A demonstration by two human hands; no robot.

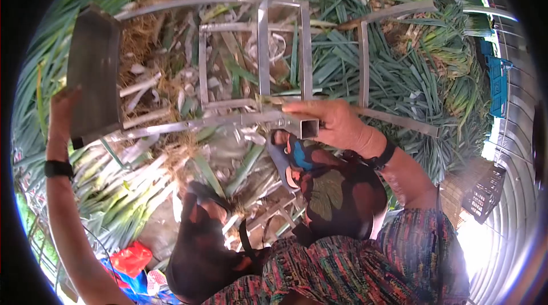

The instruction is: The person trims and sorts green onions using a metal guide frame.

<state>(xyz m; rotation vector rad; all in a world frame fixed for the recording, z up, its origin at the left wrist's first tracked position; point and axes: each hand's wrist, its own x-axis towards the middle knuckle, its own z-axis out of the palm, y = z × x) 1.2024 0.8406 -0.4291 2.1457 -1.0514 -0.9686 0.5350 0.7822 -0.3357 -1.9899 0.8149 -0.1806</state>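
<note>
A metal frame of square tubes lies across the view in front of me, with a dark flat metal tray at its left end. My left hand is closed on the tray's outer left edge; part of its fingers is hidden. Near the middle, my right hand grips a square tube whose open end faces me. Its thumb and index finger lie along the top of that tube. Long leeks show through and around the frame.
Piles of leeks with pale stems and roots cover much of the ground. A blue crate and a dark crate stand at the right by a ribbed wall. A red bag lies lower left. My legs are beneath the frame.
</note>
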